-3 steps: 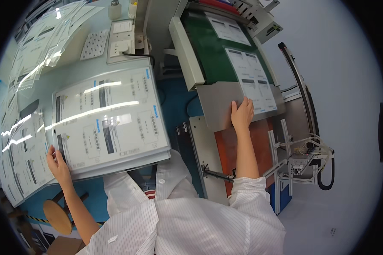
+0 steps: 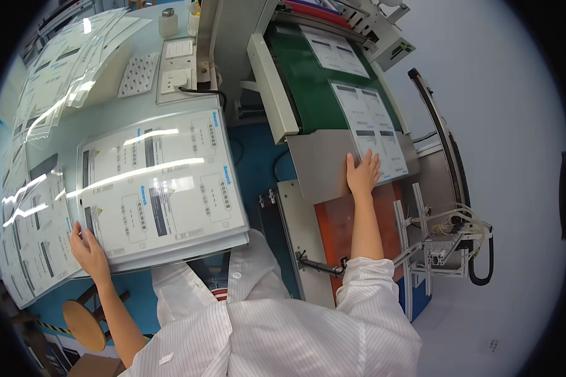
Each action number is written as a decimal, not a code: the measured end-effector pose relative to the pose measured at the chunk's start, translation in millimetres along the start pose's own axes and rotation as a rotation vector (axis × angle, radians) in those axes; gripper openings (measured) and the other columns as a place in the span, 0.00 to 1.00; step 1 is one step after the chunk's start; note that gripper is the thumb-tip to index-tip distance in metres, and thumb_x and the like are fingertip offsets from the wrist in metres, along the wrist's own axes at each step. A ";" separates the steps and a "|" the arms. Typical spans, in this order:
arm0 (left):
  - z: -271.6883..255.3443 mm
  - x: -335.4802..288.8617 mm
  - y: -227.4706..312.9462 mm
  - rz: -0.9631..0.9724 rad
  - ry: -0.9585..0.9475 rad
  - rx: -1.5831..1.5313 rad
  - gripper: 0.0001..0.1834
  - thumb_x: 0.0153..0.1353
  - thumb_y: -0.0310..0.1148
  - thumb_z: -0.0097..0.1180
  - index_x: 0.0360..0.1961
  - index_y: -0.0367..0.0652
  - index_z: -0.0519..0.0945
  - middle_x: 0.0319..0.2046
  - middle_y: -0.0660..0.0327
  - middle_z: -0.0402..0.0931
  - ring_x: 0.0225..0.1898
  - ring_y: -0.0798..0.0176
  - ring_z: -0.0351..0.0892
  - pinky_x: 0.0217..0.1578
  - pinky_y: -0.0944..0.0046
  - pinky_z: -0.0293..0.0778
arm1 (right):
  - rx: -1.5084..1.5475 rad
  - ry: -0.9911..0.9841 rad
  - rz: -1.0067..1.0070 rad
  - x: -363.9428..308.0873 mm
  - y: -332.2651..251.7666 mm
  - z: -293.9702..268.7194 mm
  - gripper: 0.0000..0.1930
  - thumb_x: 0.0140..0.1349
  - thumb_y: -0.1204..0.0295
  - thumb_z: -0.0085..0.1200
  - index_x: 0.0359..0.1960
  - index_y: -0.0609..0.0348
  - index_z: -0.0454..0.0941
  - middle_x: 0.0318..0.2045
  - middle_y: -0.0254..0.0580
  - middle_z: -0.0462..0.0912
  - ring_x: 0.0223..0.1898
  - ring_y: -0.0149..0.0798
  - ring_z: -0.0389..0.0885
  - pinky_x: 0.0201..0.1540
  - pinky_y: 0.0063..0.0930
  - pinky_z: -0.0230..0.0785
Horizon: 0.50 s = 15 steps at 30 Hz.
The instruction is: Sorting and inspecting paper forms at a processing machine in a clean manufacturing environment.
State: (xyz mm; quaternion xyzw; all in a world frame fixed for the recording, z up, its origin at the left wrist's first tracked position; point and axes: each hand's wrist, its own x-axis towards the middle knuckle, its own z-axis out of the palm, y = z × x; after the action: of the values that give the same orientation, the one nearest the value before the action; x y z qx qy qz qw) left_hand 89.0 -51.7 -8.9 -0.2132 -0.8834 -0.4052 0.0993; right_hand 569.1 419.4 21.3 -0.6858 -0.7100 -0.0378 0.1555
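Note:
My right hand (image 2: 362, 176) lies over the near end of a white printed sheet (image 2: 366, 116), its fingers spread and nothing gripped. This sheet rests partly on a green conveyor belt (image 2: 308, 100) and partly on a bare metal plate (image 2: 317, 163) at the belt's end. A second printed sheet (image 2: 335, 51) lies farther up the belt. On the left, my left hand (image 2: 90, 252) is at the near left corner of a thick stack of printed sheets (image 2: 176, 213), fingers apart along its edge. Glossy light streaks cross the stack's top.
More printed sheets lie at the far left (image 2: 63, 69) and near left (image 2: 41, 232) of the table. A power socket board (image 2: 175, 78) and a small bottle (image 2: 168, 22) stand behind. A metal frame with tubing (image 2: 443, 242) is at the right; a round stool (image 2: 83, 325) is below the table.
The view has shifted slightly. My right hand's fingers have spread wider and moved a little to the right over the sheet. My left hand stays at the stack's corner.

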 end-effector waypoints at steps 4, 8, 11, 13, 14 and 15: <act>4.3 -4.0 20.0 0.078 0.045 0.177 0.19 0.68 0.34 0.45 0.57 0.37 0.72 0.54 0.53 0.72 0.54 0.52 0.68 0.56 0.58 0.63 | 0.037 -0.162 0.131 3.5 6.2 1.0 0.41 0.65 0.44 0.41 0.69 0.63 0.51 0.69 0.64 0.49 0.72 0.58 0.44 0.71 0.54 0.34; 1.5 -4.0 28.0 0.055 0.034 0.203 0.19 0.68 0.33 0.44 0.57 0.36 0.72 0.54 0.54 0.71 0.56 0.51 0.66 0.56 0.57 0.63 | 0.128 -0.145 -0.053 -35.9 25.2 7.5 0.38 0.65 0.50 0.44 0.69 0.65 0.51 0.69 0.65 0.50 0.71 0.59 0.46 0.71 0.51 0.35; 0.2 -7.6 24.9 0.064 0.059 0.219 0.19 0.67 0.33 0.46 0.56 0.36 0.72 0.53 0.52 0.72 0.56 0.50 0.67 0.56 0.56 0.63 | 0.142 -0.192 -0.219 -77.4 20.3 -11.1 0.34 0.64 0.61 0.46 0.68 0.66 0.53 0.68 0.66 0.51 0.70 0.60 0.48 0.71 0.48 0.39; -4.2 -10.3 24.2 0.077 0.085 0.249 0.18 0.66 0.32 0.47 0.55 0.36 0.73 0.52 0.51 0.73 0.55 0.49 0.68 0.56 0.55 0.63 | 0.199 -0.272 -0.286 -98.7 6.6 -32.8 0.32 0.60 0.72 0.47 0.67 0.65 0.55 0.67 0.65 0.54 0.70 0.60 0.49 0.71 0.44 0.42; -2.5 -10.8 20.1 0.104 0.102 0.243 0.18 0.65 0.31 0.48 0.55 0.36 0.73 0.51 0.51 0.73 0.54 0.48 0.69 0.56 0.55 0.63 | 0.200 -0.285 -0.313 -105.2 3.2 -40.4 0.32 0.60 0.72 0.47 0.67 0.65 0.55 0.67 0.65 0.54 0.70 0.60 0.49 0.71 0.44 0.42; -4.2 -9.2 17.5 0.115 0.096 0.232 0.18 0.65 0.31 0.49 0.54 0.36 0.74 0.51 0.51 0.73 0.53 0.49 0.70 0.56 0.56 0.64 | 0.209 -0.287 -0.339 -107.0 3.5 -45.6 0.33 0.58 0.75 0.47 0.67 0.65 0.55 0.67 0.65 0.54 0.70 0.60 0.49 0.71 0.43 0.41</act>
State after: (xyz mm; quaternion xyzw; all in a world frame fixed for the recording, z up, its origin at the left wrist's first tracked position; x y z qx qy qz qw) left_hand 105.3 -47.5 2.4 -0.2312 -0.9049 -0.3038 0.1884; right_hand 581.4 304.5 34.8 -0.5353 -0.8298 0.1081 0.1147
